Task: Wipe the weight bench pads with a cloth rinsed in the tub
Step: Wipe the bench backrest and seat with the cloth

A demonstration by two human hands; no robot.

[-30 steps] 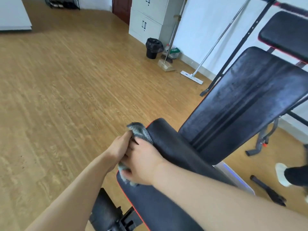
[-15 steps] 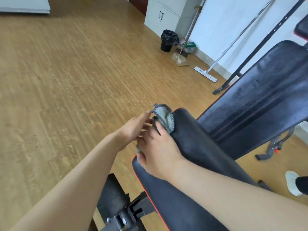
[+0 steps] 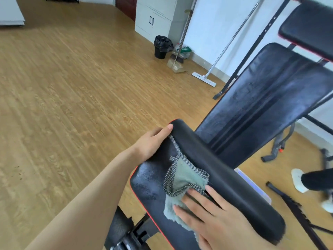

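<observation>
The black seat pad (image 3: pixel 149 181) with red piping fills the lower middle, and its surface looks streaked with wet. A green cloth (image 3: pixel 183 175) with a checked border lies spread on it. My right hand (image 3: pixel 212 217) presses flat on the cloth's near end, fingers apart. My left hand (image 3: pixel 151 143) grips the pad's far left edge, thumb on top. The tilted black backrest pad (image 3: pixel 261 109) rises to the right, with a smaller black pad (image 3: pixel 310 27) above it. A pale container edge (image 3: pixel 252 184) shows behind the seat pad.
Wooden floor spreads to the left. A black bin (image 3: pixel 162 46), a broom with dustpan (image 3: pixel 175 66) and a flat mop (image 3: pixel 203 79) stand by the far wall near a grey cabinet (image 3: pixel 153 17). Another person's white shoe (image 3: pixel 299 179) is at the right, beside the bench's frame legs.
The bunched cloth at the pad's far edge now lies spread flat on the seat. My right hand has drawn back toward me onto it, and my left hand has taken hold of the pad's edge.
</observation>
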